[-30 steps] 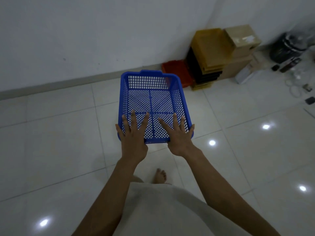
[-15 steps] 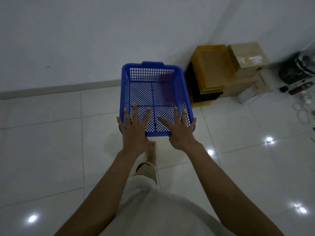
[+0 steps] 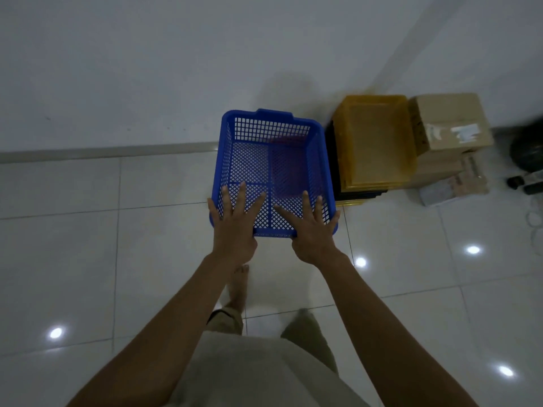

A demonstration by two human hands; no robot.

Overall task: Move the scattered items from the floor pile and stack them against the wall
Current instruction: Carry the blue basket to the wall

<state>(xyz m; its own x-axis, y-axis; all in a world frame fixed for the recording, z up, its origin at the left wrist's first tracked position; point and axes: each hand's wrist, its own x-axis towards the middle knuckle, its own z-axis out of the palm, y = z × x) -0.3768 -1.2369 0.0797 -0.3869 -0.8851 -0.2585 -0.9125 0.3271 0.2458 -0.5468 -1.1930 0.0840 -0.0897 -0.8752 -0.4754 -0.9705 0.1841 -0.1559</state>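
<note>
wall (image 3: 147, 69): white, with a pale skirting strip at its foot; a corner shows at the upper right
floor (image 3: 88, 245): glossy white tiles with ceiling lights mirrored in them; one bare foot steps forward under the arms
stack against the wall (image 3: 379, 145): yellow trays nested on black ones near the corner, cardboard boxes (image 3: 449, 124) piled just beside them on the right
blue basket (image 3: 273, 148): perforated plastic, empty, held level in the air near the wall and just left of the yellow trays; something reddish shows through its mesh on the floor below, too dim to name
left hand (image 3: 235, 224): fingers spread flat over the basket's near rim and down inside it; the thumb's position is hard to read
right hand (image 3: 314, 227): laid likewise on the near rim, fingers straight and splayed; the two hands are apart, one to each side of the basket's middle
small clutter (image 3: 523, 180): dark objects and a dark round thing at the far right edge, too blurred to name
progress: judging by the stack, several items already stand at the wall; this basket is in transit and not yet set down
left to do: lower the basket at the stack; the floor pile is out of view, so I cannot tell how much remains
</note>
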